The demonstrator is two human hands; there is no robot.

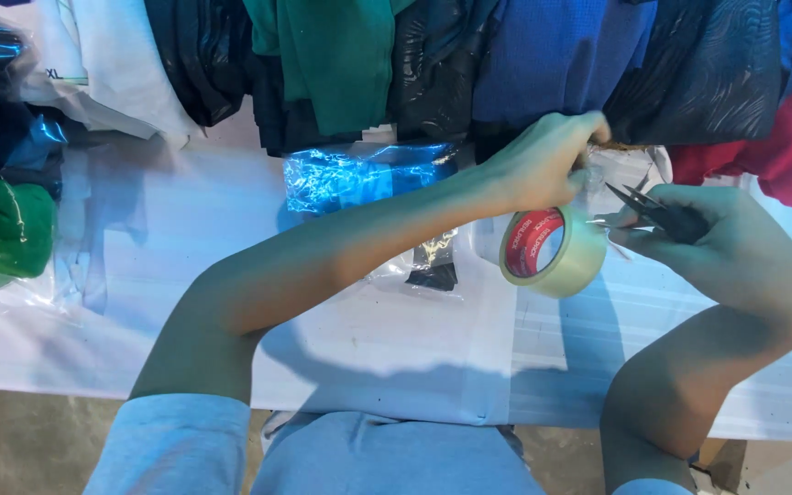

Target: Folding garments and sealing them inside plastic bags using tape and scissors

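My left hand (543,165) reaches across the table and holds a roll of clear packing tape (556,252) with a red core label; the roll hangs below the fingers. Close beside it on the right, my right hand (717,238) grips small black scissors (657,209), blades pointing up and left toward a strip of tape pulled off the roll. Both hands hover above a white table cover (368,339). A clear-wrapped packet with a dark item (433,261) lies just left of the roll.
A blue garment in shiny plastic (359,174) lies behind my left forearm. Folded clothes in white, green, blue, black and red (543,55) line the far edge. More bagged items, one green (11,229), sit at the left.
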